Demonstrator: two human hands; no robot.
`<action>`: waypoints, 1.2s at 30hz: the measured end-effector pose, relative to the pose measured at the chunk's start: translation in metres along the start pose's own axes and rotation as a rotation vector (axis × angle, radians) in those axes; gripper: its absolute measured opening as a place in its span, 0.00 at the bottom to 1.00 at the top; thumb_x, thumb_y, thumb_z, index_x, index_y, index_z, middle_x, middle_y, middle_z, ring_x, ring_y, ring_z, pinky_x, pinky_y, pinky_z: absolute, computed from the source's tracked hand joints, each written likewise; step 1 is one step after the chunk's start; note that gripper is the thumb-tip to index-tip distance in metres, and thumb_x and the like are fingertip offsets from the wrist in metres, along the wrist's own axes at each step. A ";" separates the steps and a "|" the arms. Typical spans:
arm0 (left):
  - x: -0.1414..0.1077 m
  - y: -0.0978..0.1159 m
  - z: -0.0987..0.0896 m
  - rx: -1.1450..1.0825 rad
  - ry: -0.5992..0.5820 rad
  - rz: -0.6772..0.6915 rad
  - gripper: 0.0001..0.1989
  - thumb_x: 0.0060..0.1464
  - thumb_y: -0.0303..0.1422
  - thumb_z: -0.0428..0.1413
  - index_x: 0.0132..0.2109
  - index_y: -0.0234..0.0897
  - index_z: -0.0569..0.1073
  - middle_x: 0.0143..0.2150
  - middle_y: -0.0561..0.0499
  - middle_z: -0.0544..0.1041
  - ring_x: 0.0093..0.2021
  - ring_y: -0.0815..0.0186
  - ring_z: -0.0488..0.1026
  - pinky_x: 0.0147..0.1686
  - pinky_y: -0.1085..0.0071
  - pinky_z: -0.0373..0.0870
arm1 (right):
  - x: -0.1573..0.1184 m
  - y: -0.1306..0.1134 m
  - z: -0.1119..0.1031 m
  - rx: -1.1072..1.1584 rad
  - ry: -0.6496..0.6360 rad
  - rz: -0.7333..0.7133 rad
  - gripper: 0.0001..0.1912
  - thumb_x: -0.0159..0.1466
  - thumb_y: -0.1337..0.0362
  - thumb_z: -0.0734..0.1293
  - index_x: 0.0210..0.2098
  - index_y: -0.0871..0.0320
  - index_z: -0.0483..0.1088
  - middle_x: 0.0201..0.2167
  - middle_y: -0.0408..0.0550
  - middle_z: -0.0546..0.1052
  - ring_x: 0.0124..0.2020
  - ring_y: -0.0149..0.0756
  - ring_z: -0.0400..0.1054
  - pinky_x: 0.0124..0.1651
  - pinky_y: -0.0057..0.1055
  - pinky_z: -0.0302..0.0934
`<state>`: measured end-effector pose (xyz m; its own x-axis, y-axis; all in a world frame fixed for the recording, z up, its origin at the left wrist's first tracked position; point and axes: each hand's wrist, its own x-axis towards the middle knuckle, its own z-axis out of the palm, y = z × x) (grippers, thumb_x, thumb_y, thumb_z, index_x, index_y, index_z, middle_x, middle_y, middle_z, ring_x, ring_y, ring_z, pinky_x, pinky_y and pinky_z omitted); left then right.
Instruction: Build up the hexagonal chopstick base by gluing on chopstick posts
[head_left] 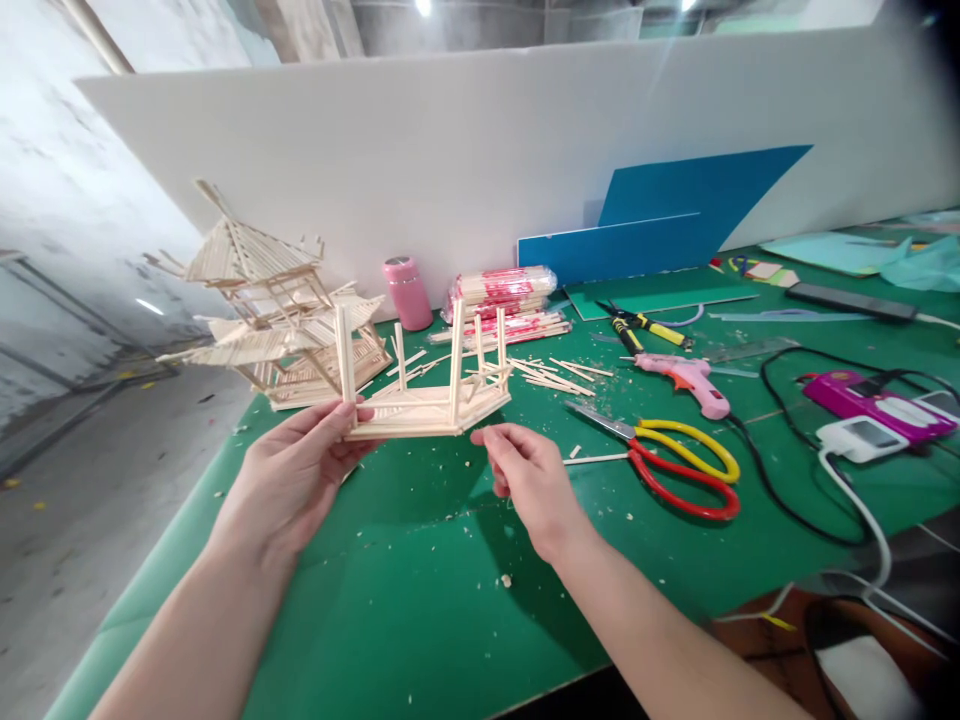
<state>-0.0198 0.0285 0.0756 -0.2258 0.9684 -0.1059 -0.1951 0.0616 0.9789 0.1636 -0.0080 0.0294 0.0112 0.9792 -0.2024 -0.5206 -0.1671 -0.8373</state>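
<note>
My left hand [300, 470] grips the left end of a small wooden stick frame [420, 415], thumb on top and fingers underneath. The frame has a flat base with several upright posts and is held above the green table. Near the frame's lower right edge is my right hand [525, 475], its fingers curled and thumb against the forefinger; whether anything sits between them is too small to tell. Behind my left hand stands a tiered wooden stick pavilion [262, 310]. Loose sticks [551, 375] lie behind and to the right of the frame.
Red-and-yellow scissors [675, 465], a pink glue gun [690, 380] and pliers [645, 328] lie on the green table [420, 600] at the right. A purple power strip [881, 405] has cables. Farther back are a pink bottle [407, 293], packed sticks [506, 290] and blue boards [622, 250].
</note>
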 end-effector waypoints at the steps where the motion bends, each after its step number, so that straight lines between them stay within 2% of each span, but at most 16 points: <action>1: 0.001 0.000 0.000 -0.001 -0.001 -0.002 0.15 0.29 0.31 0.66 0.28 0.28 0.75 0.28 0.50 0.76 0.28 0.69 0.73 0.26 0.79 0.73 | 0.003 0.000 0.002 0.048 -0.008 0.057 0.09 0.52 0.59 0.67 0.26 0.59 0.70 0.16 0.36 0.59 0.17 0.22 0.49 0.20 0.22 0.43; 5: 0.004 0.001 -0.001 -0.012 -0.005 -0.006 0.13 0.31 0.30 0.65 0.28 0.28 0.75 0.28 0.49 0.77 0.27 0.69 0.73 0.26 0.78 0.73 | 0.015 0.001 0.011 0.222 -0.048 0.203 0.12 0.51 0.56 0.66 0.26 0.60 0.67 0.19 0.36 0.60 0.16 0.20 0.49 0.19 0.21 0.46; 10: 0.005 0.005 -0.003 -0.027 0.007 0.012 0.06 0.38 0.26 0.62 0.27 0.27 0.75 0.25 0.50 0.76 0.24 0.70 0.72 0.24 0.79 0.73 | 0.018 -0.002 0.021 0.322 -0.066 0.203 0.09 0.49 0.61 0.68 0.24 0.60 0.66 0.18 0.35 0.60 0.15 0.17 0.47 0.19 0.18 0.46; 13: 0.004 0.007 -0.004 -0.034 0.020 0.013 0.02 0.42 0.24 0.59 0.27 0.27 0.75 0.23 0.50 0.76 0.23 0.70 0.72 0.23 0.79 0.73 | 0.015 -0.003 0.024 0.308 -0.072 0.185 0.09 0.47 0.61 0.69 0.24 0.61 0.68 0.16 0.34 0.61 0.15 0.17 0.48 0.19 0.19 0.45; 18: 0.003 0.005 -0.009 -0.043 0.027 -0.006 0.02 0.45 0.22 0.57 0.29 0.28 0.74 0.24 0.49 0.76 0.24 0.70 0.72 0.26 0.77 0.74 | 0.014 -0.005 0.029 0.271 -0.076 0.155 0.10 0.47 0.61 0.70 0.22 0.61 0.68 0.16 0.34 0.61 0.15 0.18 0.49 0.19 0.19 0.45; 36: -0.003 -0.011 -0.031 -0.140 0.065 -0.029 0.05 0.45 0.26 0.59 0.33 0.33 0.74 0.27 0.51 0.77 0.26 0.70 0.73 0.31 0.76 0.74 | 0.012 -0.005 0.046 0.168 -0.116 0.109 0.10 0.47 0.60 0.69 0.20 0.60 0.67 0.14 0.34 0.62 0.14 0.19 0.48 0.19 0.22 0.42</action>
<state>-0.0469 0.0169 0.0601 -0.2784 0.9488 -0.1495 -0.3325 0.0508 0.9417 0.1275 0.0097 0.0544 -0.1455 0.9648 -0.2190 -0.6486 -0.2602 -0.7153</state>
